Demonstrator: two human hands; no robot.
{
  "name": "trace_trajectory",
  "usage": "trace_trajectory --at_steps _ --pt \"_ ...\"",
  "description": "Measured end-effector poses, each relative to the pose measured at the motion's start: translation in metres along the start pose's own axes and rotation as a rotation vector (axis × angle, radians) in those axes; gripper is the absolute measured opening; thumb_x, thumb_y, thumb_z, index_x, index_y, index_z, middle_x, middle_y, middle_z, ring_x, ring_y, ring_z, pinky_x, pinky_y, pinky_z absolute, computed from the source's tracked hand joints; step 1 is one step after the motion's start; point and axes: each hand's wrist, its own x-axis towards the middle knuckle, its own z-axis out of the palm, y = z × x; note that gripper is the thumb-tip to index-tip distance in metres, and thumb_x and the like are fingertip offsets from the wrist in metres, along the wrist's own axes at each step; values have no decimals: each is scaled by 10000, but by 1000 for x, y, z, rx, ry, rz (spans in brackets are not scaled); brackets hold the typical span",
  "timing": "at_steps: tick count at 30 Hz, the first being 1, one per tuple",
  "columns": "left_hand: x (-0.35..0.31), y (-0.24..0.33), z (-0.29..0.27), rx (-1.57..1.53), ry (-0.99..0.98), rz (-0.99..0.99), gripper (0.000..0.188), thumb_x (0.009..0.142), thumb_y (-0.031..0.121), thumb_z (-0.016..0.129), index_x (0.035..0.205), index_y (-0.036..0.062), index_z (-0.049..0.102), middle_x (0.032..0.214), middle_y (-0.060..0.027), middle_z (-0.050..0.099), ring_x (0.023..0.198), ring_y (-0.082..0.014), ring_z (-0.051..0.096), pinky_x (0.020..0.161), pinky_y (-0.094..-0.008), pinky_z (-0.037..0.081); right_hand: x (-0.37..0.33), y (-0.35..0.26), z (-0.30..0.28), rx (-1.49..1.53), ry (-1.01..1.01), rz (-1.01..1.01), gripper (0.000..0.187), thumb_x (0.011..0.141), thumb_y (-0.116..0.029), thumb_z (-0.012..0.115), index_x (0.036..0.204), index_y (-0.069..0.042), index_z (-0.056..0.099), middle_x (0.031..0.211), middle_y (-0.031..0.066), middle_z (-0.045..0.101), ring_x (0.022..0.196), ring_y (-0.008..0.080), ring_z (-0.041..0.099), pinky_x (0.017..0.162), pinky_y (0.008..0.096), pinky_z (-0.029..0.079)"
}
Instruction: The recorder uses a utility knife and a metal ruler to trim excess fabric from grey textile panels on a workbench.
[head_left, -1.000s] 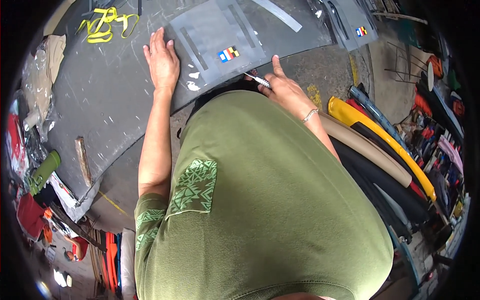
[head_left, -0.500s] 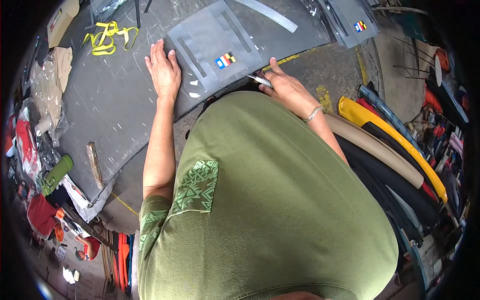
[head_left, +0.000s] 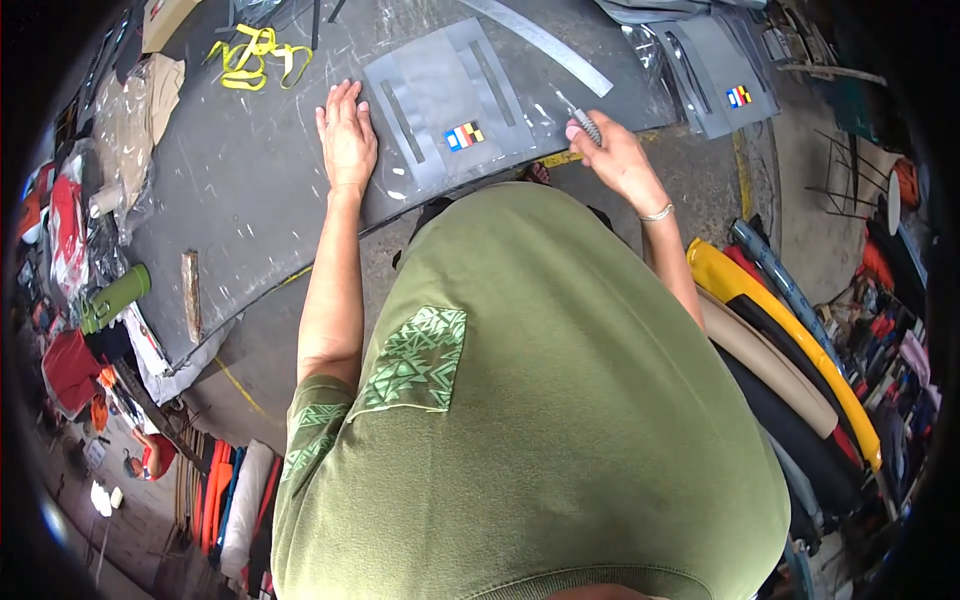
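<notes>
While the left hand [head_left: 347, 150] rests flat on the counter [head_left: 240, 200] at eleven o'clock in the head view, fingers extended just beside the grey panel [head_left: 448, 100] at twelve, the right hand [head_left: 620, 162], between one and two, is curled round the thin-bladed knife [head_left: 592, 129], apart from the panel. Yellow webbing [head_left: 256, 47] lies farther out at eleven.

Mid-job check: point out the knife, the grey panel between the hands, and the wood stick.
Knife [head_left: 588, 122]: head view, on its grey handle.
Grey panel [head_left: 448, 104]: head view, on its middle, between the two dark strips.
Wood stick [head_left: 191, 295]: head view, midway along its length.
</notes>
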Motion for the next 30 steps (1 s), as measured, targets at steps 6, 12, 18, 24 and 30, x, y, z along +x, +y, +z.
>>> trace_trajectory --at_steps 6,12,18,24,30 --pt "1 4 2 -10 50 -37 366 1065 224 481 1401 108 567 1517 -96 505 1492 -293 377 1250 -523 235 27 18 -20 -116 195 -161 555 904 -259 750 1377 -20 584 1116 168 695 1052 275 679 944 370 515" --pt "-3 5 5 96 141 -199 382 1068 228 464 1427 130 548 1532 -90 482 1504 -302 350 1246 -545 240 55 6 -29 -329 340 -374 594 873 -156 745 1410 4 548 1255 218 596 1173 405 605 1015 428 493" --pt "-7 2 8 112 147 -238 380 1066 231 470 1425 143 557 1515 -64 510 1492 -271 376 1246 -521 255 67 -5 -35 -394 338 -418 704 850 -47 742 1499 -82 470 1312 205 545 1254 406 553 1081 463 454" --pt "-7 4 9 114 169 -220 382 1081 250 427 1428 148 553 1528 -57 498 1495 -262 372 1256 -508 241 85 5 -39 -624 393 -596 514 856 -37 703 1358 -63 597 1277 180 571 1211 396 538 1071 483 424" --pt "-8 5 10 107 163 -227 379 1071 212 438 1423 138 558 1518 -68 510 1485 -269 388 1252 -500 255 72 -4 -31 -558 433 -602 330 883 -86 699 1211 -44 689 1302 169 584 1246 370 539 1084 461 423"
